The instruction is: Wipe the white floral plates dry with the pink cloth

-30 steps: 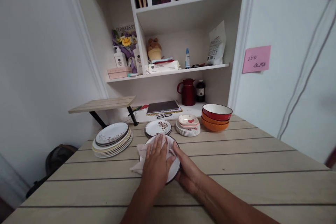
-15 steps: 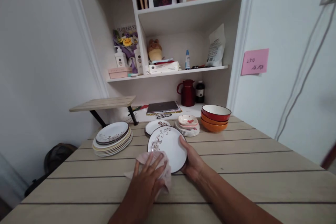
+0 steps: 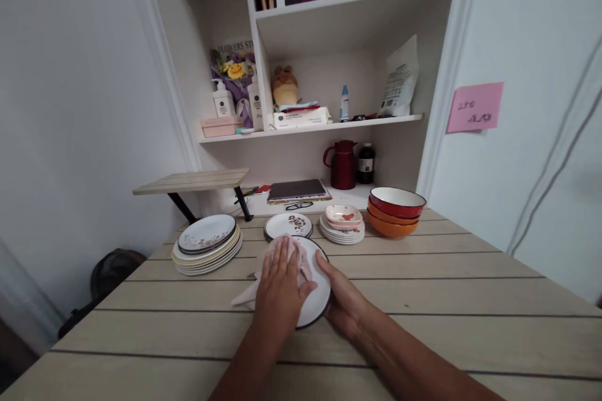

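Note:
My right hand [image 3: 347,301] grips a white plate [image 3: 316,310] with a dark rim by its right edge, thumb on top and fingers underneath. My left hand [image 3: 282,285] is closed over a pale pink cloth [image 3: 305,266], its fingers long and pressed down on the plate's face. One corner of the cloth trails off to the left. The cloth and hand hide the plate's left side and its pattern. Just behind stand a small stack of flowered plates [image 3: 282,223] and a stack of saucers [image 3: 345,237] topped by pink-rimmed dishes [image 3: 342,215].
A taller stack of plates [image 3: 207,235] is on the left, by a small raised wooden shelf [image 3: 192,180]. Red and orange bowls [image 3: 395,225] are stacked at the right. Behind the slatted table [image 3: 423,338] are glasses [image 3: 299,205], a laptop [image 3: 297,188] and a red jug [image 3: 343,166].
My left hand has slid the cloth up and right across the plate, covering its flower pattern. The plate has come slightly lower and nearer. The camera view has shifted a little.

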`<state>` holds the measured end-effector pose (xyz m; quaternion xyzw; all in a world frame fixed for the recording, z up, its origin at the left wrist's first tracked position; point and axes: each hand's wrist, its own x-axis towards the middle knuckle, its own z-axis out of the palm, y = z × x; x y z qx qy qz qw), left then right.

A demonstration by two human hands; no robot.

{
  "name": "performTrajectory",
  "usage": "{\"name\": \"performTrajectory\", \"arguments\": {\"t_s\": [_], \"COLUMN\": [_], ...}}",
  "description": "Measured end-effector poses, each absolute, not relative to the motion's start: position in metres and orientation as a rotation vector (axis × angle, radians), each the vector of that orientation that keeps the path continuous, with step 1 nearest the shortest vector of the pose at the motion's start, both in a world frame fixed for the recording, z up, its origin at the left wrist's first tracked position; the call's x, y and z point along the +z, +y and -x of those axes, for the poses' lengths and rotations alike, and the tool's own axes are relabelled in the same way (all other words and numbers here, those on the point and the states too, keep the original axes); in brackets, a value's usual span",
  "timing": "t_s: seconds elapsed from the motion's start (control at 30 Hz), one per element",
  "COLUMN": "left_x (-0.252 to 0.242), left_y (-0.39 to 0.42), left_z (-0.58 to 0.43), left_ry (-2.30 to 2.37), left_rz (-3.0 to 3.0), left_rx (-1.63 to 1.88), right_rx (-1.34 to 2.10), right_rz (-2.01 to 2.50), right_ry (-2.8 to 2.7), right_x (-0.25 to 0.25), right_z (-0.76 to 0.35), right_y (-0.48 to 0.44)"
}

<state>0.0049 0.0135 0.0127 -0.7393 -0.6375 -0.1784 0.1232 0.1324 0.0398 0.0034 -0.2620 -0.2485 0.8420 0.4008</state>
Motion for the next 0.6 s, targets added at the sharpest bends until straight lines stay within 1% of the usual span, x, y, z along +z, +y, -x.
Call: {"name": "performTrajectory", "arguments": {"t_s": [0.17, 0.3, 0.5, 0.6], "left_x": [0.023, 0.014, -0.012, -0.021], "left_y": [0.011, -0.008, -0.032, -0.039], "left_z": [-0.028, -0.026, -0.002, 0.006], "left_ry": [-1.743, -1.557, -1.610, -1.677], "left_rz": [2.457, 2.719, 2.664, 2.638], "left_rx": [-0.561, -0.591, -0.669, -0.697], "right_rx": [2.174, 2.219, 2.123, 1.984], "right_rz": [0.529, 0.625, 0.706, 0.795], "right_ry": [-0.549, -0.441, -0.481, -0.460], "right_x": [0.005, 0.011, 0.004, 0.005], "right_z": [-0.140, -0.149, -0.147, -0.148], "right_y": [0.047, 0.051, 0.052, 0.056]}}
